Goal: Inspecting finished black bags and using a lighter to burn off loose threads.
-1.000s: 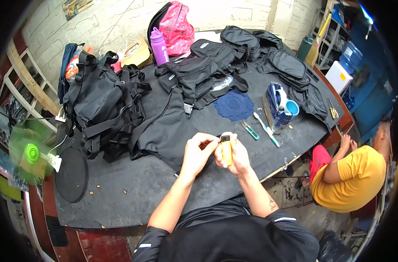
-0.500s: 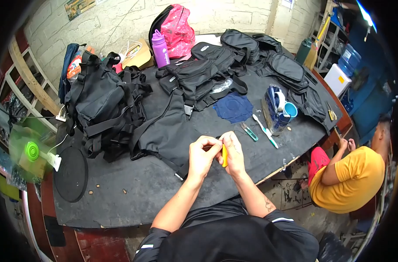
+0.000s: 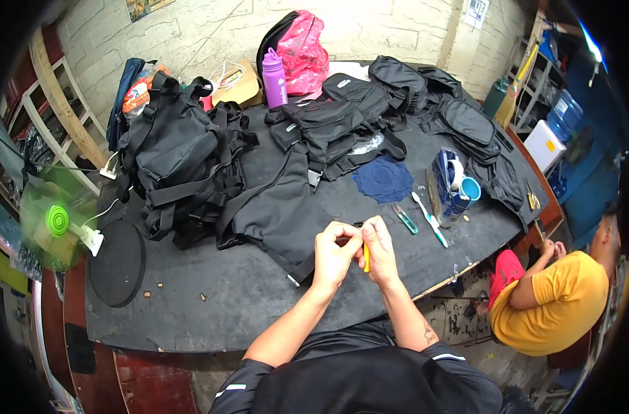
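Above the near part of the table, my two hands meet at the fingertips. My right hand [image 3: 382, 257] is closed round a slim yellow tool [image 3: 366, 258], whose kind is hidden by the fingers. Thumb and fingers of my left hand [image 3: 333, 257] are pinched together against it; anything in that pinch is too small to make out. Just beyond my hands lies a flat black bag piece [image 3: 276, 210] with straps and a buckle. Teal-handled thread snips [image 3: 405, 219] and a white and teal toothbrush [image 3: 430, 219] lie to the right.
Black bags are piled at left [image 3: 183, 148] and back centre [image 3: 328, 127]. A purple bottle [image 3: 274, 79] stands by a pink backpack [image 3: 304, 55]. Right are a blue cloth [image 3: 383, 181] and a tool holder [image 3: 444, 190]. A coil of black webbing [image 3: 116, 263] lies left. A person in yellow [image 3: 559, 300] sits right.
The whole view has shifted, so the table's things appear farther right and slightly lower. My hands stay together at the yellow tool, with less of it showing.
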### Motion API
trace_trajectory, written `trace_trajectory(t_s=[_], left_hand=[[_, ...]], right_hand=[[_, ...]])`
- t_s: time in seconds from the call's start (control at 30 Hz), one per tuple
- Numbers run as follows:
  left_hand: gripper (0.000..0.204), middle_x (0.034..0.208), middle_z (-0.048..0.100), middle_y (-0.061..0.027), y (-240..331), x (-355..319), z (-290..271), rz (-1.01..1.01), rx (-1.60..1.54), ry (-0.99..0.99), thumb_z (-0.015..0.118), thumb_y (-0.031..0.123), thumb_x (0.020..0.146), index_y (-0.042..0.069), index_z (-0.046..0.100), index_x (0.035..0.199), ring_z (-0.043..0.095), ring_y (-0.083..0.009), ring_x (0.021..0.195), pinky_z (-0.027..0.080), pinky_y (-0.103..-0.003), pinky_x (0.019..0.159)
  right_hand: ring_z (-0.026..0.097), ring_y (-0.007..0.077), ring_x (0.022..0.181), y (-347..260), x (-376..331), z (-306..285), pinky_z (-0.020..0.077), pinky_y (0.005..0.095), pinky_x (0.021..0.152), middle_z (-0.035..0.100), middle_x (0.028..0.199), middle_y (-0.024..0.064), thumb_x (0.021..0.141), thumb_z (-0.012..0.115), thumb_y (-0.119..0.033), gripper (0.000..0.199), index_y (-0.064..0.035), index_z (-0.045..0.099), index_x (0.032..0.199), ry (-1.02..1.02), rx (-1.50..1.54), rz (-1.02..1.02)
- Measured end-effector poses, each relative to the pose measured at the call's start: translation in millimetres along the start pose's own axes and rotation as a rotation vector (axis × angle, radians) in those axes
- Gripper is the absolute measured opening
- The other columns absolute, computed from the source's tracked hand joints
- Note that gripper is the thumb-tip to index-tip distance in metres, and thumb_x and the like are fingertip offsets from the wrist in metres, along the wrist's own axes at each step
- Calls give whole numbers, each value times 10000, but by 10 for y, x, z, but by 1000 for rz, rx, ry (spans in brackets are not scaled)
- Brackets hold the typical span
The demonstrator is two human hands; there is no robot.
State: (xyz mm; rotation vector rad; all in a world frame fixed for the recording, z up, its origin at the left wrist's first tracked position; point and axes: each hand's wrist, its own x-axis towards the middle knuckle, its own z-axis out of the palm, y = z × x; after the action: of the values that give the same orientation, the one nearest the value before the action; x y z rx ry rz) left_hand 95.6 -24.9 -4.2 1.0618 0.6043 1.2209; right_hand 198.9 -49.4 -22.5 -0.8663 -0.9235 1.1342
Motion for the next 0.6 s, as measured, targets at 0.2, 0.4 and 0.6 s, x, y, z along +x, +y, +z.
trace_trajectory(t_s=[0.2,0.4,0.6], left_hand=[[108,667,544,-64,27,-16,8,15,-23,10,613,9,835,-50,564,760,536,-123,455,436,-239,437],[101,625,553,-64,45,-24,4,37,-2,-5,620,21,839,-43,564,785,535,-121,459,436,-236,442],[70,686,572,-67,126,-33,-13,-11,1,-68,621,15,834,-39,584,812,551,-129,505,448,-244,470]], right_hand=[[384,45,405,-16,-2,6,302,163,372,458,617,2,964,448,-273,197,-97,403,887,-11,-59,-8],[392,45,408,-13,-11,2,305,162,378,472,618,9,960,456,-286,209,-95,405,892,-14,-29,-19],[411,66,424,-74,-55,7,333,172,394,484,622,32,963,416,-358,284,-82,414,898,-38,88,0]])
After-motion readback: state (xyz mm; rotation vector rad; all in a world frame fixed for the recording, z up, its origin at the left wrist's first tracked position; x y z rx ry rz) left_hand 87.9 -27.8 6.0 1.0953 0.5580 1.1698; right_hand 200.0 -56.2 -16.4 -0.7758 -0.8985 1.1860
